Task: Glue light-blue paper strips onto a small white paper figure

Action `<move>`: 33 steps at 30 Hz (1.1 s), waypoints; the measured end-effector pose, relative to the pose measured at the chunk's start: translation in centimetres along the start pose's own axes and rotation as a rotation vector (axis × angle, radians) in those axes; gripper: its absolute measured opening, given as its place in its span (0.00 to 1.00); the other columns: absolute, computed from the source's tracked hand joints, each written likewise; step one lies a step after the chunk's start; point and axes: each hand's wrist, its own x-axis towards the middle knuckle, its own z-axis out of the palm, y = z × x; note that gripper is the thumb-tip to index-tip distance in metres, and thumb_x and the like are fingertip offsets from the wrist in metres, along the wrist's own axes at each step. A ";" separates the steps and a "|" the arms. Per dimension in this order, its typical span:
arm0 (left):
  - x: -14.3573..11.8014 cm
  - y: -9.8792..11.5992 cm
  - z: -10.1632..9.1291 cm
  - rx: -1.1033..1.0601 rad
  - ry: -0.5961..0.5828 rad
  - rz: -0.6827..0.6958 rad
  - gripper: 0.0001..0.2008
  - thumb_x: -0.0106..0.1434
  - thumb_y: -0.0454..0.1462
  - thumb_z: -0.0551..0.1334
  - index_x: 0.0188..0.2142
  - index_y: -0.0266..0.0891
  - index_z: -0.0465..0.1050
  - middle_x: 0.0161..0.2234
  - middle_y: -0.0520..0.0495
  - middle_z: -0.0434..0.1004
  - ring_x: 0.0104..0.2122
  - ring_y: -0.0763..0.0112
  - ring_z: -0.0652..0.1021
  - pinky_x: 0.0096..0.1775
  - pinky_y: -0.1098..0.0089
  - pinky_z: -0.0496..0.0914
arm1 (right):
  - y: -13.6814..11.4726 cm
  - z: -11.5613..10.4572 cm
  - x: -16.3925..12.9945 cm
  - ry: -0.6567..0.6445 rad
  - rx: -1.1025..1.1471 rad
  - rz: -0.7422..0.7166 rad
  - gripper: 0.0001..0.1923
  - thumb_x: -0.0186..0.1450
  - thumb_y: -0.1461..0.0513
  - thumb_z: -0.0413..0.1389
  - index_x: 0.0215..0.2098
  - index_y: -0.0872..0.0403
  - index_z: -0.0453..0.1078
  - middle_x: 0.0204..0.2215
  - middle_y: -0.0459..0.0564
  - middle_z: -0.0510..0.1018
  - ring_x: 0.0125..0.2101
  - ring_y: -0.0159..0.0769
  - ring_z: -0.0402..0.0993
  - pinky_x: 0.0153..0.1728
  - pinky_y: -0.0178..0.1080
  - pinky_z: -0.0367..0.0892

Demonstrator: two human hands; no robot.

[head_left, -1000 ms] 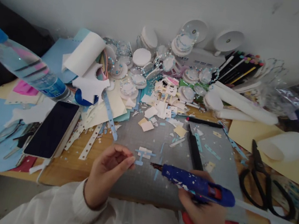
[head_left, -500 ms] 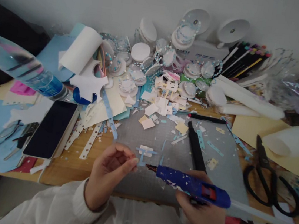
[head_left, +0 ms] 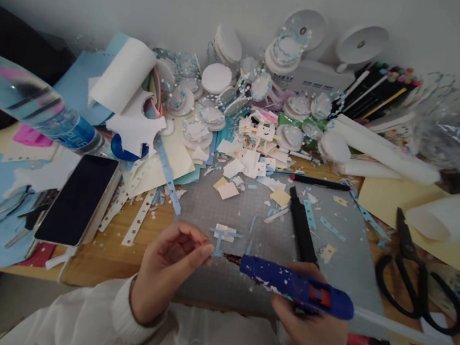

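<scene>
My left hand (head_left: 174, 271) is closed in a pinch, thumb against fingertips, at the end of a narrow blue paper strip (head_left: 219, 243). That strip runs up to a small white paper piece (head_left: 225, 232) crossed by another blue strip, on the grey cutting mat (head_left: 204, 287). Wrapped around a blue hot glue gun (head_left: 279, 278), my right hand (head_left: 314, 329) holds it sideways, nozzle to the left. The dark nozzle tip is at or very near the blue strip, close to my left fingertips; I cannot tell whether it touches. Thin blue strips (head_left: 250, 234) lie just right.
Black scissors (head_left: 405, 256) lie right, a black craft knife (head_left: 302, 224) behind the glue gun. Paper scraps and white round ornaments (head_left: 216, 80) crowd the back. A phone (head_left: 79, 199), glasses (head_left: 12, 200) and a leaning water bottle (head_left: 42, 101) are left.
The glue gun has shifted very slightly to the left. Both hands otherwise keep nearly the same place and grip.
</scene>
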 end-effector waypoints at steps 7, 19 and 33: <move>0.0 0.0 0.0 -0.001 -0.005 -0.010 0.05 0.57 0.32 0.67 0.30 0.38 0.71 0.27 0.54 0.74 0.25 0.81 0.75 0.29 0.82 0.71 | 0.1 -0.3 0.3 -0.012 -0.038 -0.007 0.09 0.52 0.63 0.54 0.33 0.49 0.64 0.14 0.36 0.72 0.15 0.30 0.71 0.17 0.28 0.66; -0.1 0.1 0.1 0.004 0.000 0.001 0.05 0.57 0.31 0.67 0.30 0.38 0.71 0.26 0.54 0.74 0.24 0.81 0.75 0.29 0.82 0.71 | 0.2 -0.2 0.0 -0.025 -0.022 0.027 0.07 0.52 0.62 0.54 0.31 0.49 0.65 0.15 0.37 0.72 0.16 0.31 0.70 0.17 0.30 0.65; 0.4 0.1 0.2 -0.047 0.115 -0.039 0.09 0.52 0.36 0.71 0.27 0.36 0.71 0.25 0.53 0.75 0.23 0.79 0.75 0.27 0.81 0.71 | 1.9 -1.3 0.2 0.050 -0.165 -0.031 0.07 0.55 0.57 0.57 0.31 0.50 0.67 0.19 0.41 0.75 0.19 0.35 0.73 0.21 0.34 0.68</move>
